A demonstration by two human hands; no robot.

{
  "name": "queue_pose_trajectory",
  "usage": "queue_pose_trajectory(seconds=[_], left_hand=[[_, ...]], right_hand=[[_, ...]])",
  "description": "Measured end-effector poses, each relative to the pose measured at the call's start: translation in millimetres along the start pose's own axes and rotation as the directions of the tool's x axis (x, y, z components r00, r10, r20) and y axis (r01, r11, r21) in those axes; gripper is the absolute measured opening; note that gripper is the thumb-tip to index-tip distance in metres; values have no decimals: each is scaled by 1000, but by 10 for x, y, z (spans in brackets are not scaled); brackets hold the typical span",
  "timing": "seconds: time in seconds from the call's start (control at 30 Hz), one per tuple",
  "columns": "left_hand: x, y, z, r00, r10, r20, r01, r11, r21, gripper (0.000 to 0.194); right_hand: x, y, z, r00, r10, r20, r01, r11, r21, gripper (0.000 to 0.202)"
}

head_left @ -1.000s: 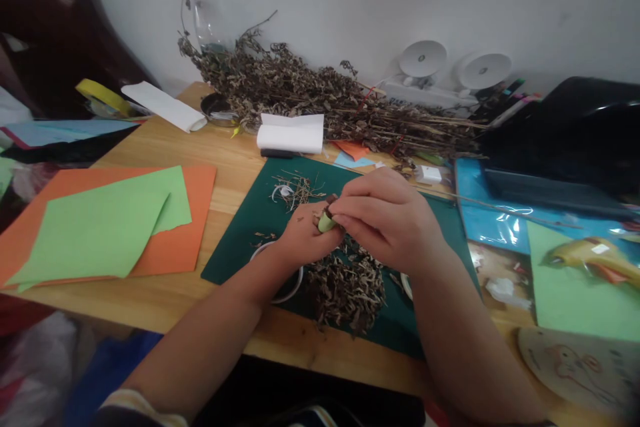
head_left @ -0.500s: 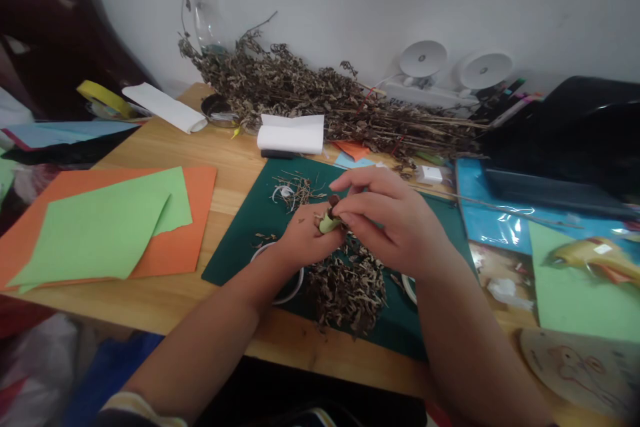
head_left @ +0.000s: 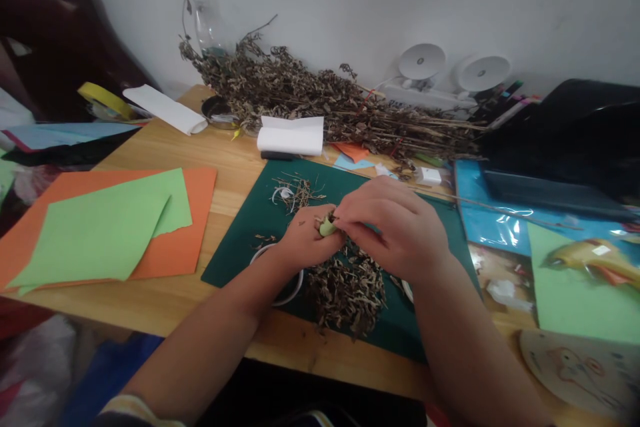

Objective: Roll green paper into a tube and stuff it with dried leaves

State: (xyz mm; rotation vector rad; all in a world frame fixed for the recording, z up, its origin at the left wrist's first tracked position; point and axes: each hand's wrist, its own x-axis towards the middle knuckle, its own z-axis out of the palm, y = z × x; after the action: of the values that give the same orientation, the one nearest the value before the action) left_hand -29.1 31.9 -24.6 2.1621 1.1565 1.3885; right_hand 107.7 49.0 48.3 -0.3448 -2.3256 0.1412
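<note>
My left hand (head_left: 311,235) is closed round a small light-green paper tube (head_left: 327,225) with dry brown leaf bits at its opening. The fingertips of my right hand (head_left: 393,223) are pinched together at the tube's mouth, on a dark bit of dry leaf. Under both hands lies a heap of crushed dry leaves (head_left: 347,293) on a dark green mat (head_left: 240,233). A white-rimmed bowl (head_left: 300,283) is partly hidden by my left forearm. Thin stems (head_left: 303,192) lie in a small pile on the mat behind my left hand.
Bundled dry plants (head_left: 300,83) stretch along the wall. Green paper (head_left: 100,233) on orange paper lies left. Rolled white paper (head_left: 291,137) stands behind the mat. At right are a blue packet (head_left: 500,230), a yellow glue gun (head_left: 590,253) and a round board (head_left: 575,367).
My right hand has moved down onto the tube's opening, and its fingers have drawn closer together. The brown leaf piece that stood above the tube is lower. My left hand has barely moved.
</note>
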Motion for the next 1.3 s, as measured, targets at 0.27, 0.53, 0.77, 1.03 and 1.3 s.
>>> queue_pose_trajectory(seconds=[0.27,0.53,0.77,1.03,1.3], left_hand=[[22,25,-17,998,36,54,-38,999,32,26],[12,33,-22,998,60,-14,-60,998,9,24],[3,24,-12,999,46,-26,-47,999,-13,18],[10,4,-10,996,81,-43,-82,996,-36,20],[4,23,-18,999,-2,34,2,1000,-18,17]], right_hand=[[-31,15,-10,990,-142,-5,139,978,-152,11],[-33,10,-19,985,-98,-140,100,995,3,15],[-24,29,-87,999,-34,-6,34,999,-20,12],[-19,45,-34,989,-4,149,15,997,-69,18],[-36,36,-96,1000,5,-14,-5,1000,16,21]])
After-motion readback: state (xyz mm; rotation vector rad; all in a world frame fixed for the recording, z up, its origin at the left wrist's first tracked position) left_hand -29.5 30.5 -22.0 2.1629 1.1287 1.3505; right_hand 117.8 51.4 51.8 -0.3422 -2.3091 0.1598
